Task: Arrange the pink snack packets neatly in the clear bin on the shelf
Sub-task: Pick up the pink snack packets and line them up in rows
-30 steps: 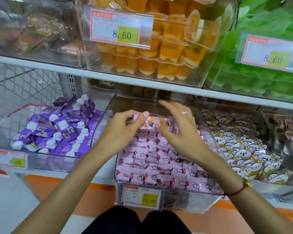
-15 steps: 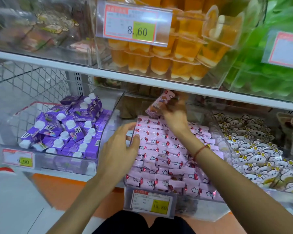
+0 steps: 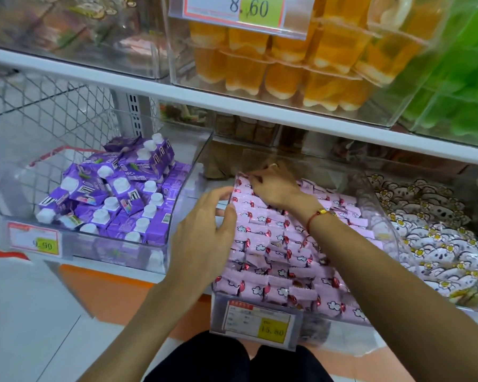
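Note:
Pink snack packets (image 3: 273, 260) with white cloud prints lie in tight rows in the clear bin (image 3: 351, 340) on the lower shelf. My right hand (image 3: 276, 186) reaches to the bin's back left corner, its fingers curled down on a pink packet in the last row. A red cord bracelet sits on that wrist. My left hand (image 3: 204, 230) rests against the bin's left wall with its fingers spread. Its thumb touches the packets at the edge and it holds nothing.
A bin of purple cartons (image 3: 116, 199) stands to the left, and a bin of white flower-print packets (image 3: 425, 230) to the right. The upper shelf edge (image 3: 232, 106) hangs low over the bin's back, carrying orange jelly cups (image 3: 287, 59). A price tag (image 3: 260, 323) hangs on the bin's front.
My right hand has come down from a raised position, bringing a pink packet to the back left row. My left hand shifted from on the packets to the bin's left wall. The camera moved closer.

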